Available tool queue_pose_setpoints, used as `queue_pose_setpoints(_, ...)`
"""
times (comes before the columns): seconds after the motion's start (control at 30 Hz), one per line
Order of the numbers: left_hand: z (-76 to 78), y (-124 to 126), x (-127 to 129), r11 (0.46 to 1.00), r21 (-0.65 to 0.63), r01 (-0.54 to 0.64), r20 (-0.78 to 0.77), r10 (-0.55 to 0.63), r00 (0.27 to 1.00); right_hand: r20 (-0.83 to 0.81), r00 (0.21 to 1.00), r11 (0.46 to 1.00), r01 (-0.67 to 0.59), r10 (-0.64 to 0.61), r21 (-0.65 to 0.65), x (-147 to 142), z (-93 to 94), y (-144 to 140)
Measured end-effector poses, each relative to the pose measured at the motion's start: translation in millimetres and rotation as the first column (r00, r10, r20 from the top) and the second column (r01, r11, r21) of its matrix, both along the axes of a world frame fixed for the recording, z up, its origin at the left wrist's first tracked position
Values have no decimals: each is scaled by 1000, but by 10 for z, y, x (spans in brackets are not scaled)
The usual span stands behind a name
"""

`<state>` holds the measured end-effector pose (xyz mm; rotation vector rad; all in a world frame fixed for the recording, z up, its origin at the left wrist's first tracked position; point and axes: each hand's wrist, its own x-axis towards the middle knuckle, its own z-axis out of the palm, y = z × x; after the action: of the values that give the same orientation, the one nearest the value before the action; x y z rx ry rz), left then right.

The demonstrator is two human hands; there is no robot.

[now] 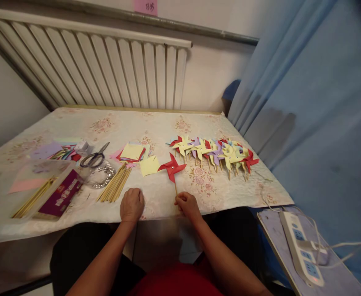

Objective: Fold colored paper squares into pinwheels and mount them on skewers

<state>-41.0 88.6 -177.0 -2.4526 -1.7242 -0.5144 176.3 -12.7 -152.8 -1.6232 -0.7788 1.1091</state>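
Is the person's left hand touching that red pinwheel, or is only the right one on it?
Apart. The head view shows the left hand resting on the tablecloth, with bare cloth between it and the red pinwheel. Only the right hand grips its stick.

Pinwheel (171,166) by right hand (187,204) showing red, on pale wooden stick (175,188). Row of pinwheels (212,153) mixing yellow, red, purple. Cloth (155,131) showing cream with faded pink floral pattern. Paper squares (148,165) showing pale yellow; stack (132,152) yellow over red. Sticks (115,186) showing tan. Scissors (94,157) showing grey-black handles. Box (60,196) showing maroon with gold print. Radiator (106,70) showing white, ribbed. Curtain (316,102) showing plain blue. Power strip (302,251) showing white with blue sockets.
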Motion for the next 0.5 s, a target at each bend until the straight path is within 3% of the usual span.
queue_pose_setpoints(0.5,-16,4,-9,999,34,0,1,0,1000,-26,999,999,-46,47,10,10,-76,-8)
